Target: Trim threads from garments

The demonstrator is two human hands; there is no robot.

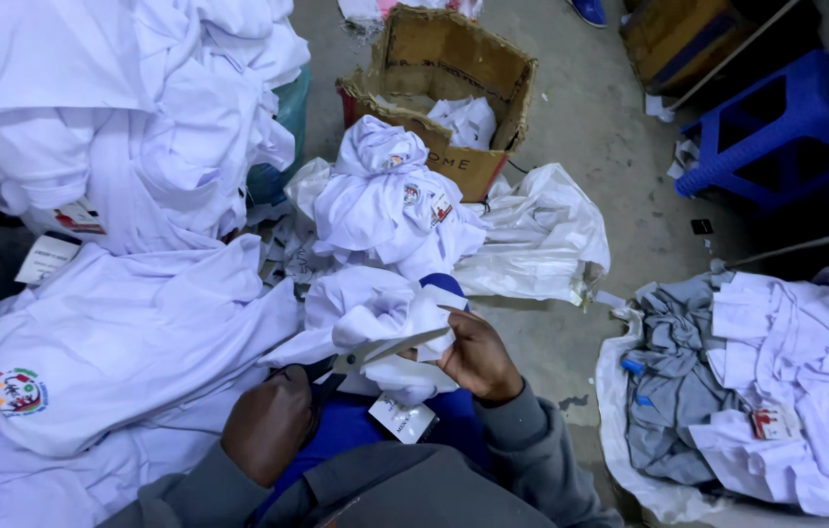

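My left hand [270,425] grips the black handles of a pair of scissors [385,350], whose metal blades point right and up against a bunched white garment [390,318]. My right hand [478,357] clutches that garment from the right side. A white paper tag [402,417] hangs from the cloth just below the blades, over my blue lap. Both my sleeves are grey.
White shirts are heaped at left [131,117], one with a round coloured logo [16,391]. Ahead lie another white pile [385,200], a torn cardboard box [444,83] and a plastic sack [546,235]. A blue stool [786,127] and a bag of grey and white garments [776,391] stand right.
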